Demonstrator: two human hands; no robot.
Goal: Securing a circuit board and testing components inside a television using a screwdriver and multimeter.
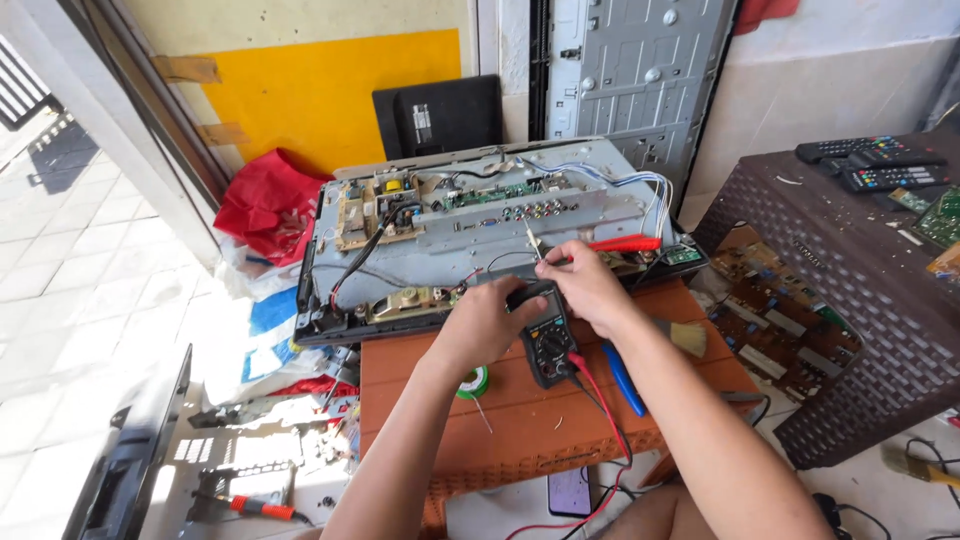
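A black handheld multimeter with a round dial point(548, 345) lies on the orange woven-plastic worktop point(520, 420), just in front of the opened flat-screen television chassis with its grey metal back and bare circuit boards point(470, 225). The left hand point(490, 322) curls around the meter's upper end, fingers closed on its body. The right hand point(585, 285), just behind the meter, pinches a thin metal-tipped test probe point(533, 243) whose point reaches up to the chassis boards. A red-handled probe point(625, 243) rests on the chassis, to the right of the meter and beyond it.

The risks read plainly from this pose. The pinched probe tip stands among closely packed connectors; a slip could bridge two contacts and short the board. The red and black leads point(595, 400) trail off the worktop's front edge beside the meter, where a knee or forearm could snag them and drag the meter off. A small green solder reel point(474, 381) left of the meter and a blue-handled tool point(624, 378) to its right crowd the surface and could be knocked to the floor.
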